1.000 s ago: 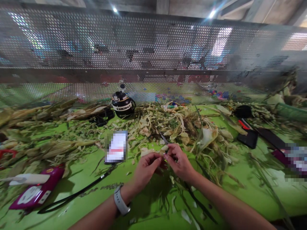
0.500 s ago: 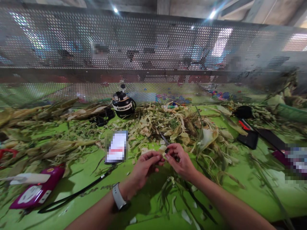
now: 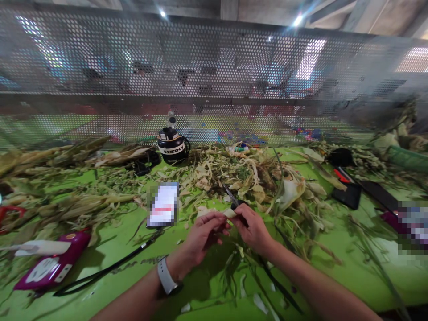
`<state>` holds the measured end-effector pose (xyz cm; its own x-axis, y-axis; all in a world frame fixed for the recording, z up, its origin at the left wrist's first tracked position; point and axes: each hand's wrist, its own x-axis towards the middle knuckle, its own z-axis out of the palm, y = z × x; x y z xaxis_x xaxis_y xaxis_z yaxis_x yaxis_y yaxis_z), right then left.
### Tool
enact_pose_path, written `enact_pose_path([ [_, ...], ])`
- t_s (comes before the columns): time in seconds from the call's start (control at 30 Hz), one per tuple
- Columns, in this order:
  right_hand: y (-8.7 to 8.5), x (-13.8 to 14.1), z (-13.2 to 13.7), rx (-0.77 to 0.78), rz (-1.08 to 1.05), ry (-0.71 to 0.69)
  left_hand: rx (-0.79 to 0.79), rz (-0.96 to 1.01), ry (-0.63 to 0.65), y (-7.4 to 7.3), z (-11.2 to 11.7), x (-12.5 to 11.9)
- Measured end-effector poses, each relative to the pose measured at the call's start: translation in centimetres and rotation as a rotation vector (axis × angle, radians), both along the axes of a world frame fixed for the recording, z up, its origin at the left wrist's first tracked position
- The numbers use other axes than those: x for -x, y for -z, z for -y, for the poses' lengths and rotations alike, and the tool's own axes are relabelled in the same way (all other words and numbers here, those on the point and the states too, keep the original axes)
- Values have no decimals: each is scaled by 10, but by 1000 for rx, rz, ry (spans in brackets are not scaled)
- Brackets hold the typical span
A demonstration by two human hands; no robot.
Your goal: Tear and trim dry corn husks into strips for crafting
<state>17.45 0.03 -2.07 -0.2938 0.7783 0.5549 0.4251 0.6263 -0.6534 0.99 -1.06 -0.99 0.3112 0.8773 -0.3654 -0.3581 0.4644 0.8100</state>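
My left hand (image 3: 202, 234) and my right hand (image 3: 251, 226) meet above the green table (image 3: 140, 254), fingertips together. Between them they pinch a small pale piece of corn husk (image 3: 229, 213). My right hand also grips small black scissors (image 3: 231, 196), whose blades point up and away from me. A white watch (image 3: 166, 276) sits on my left wrist. Just behind the hands lies a big heap of dry husk strips (image 3: 247, 174).
A phone (image 3: 163, 204) lies left of the hands with a black cord (image 3: 107, 269) trailing toward me. A magenta device (image 3: 50, 265) sits at the left, a black "ENERGY" jug (image 3: 171, 146) at the back, dark flat items (image 3: 349, 194) at the right. A perforated metal screen (image 3: 214, 80) walls the far side.
The hands have drawn closer together and slightly lower; the scissors stand a little higher above the right hand. The husk piece stays pinched between the fingertips.
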Motion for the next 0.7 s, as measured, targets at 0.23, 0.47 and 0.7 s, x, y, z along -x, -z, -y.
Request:
enact_pose_path([
  [0.23,0,3,4,183,-78,23,-194,-159,10,-8,4,-5],
  [0.47,3,2,4,252,-160,-44,-217,-214,51,-10,4,-7],
  [0.7,-2,-1,3,214,-81,-25,-104,-122,-8,-10,0,-2],
])
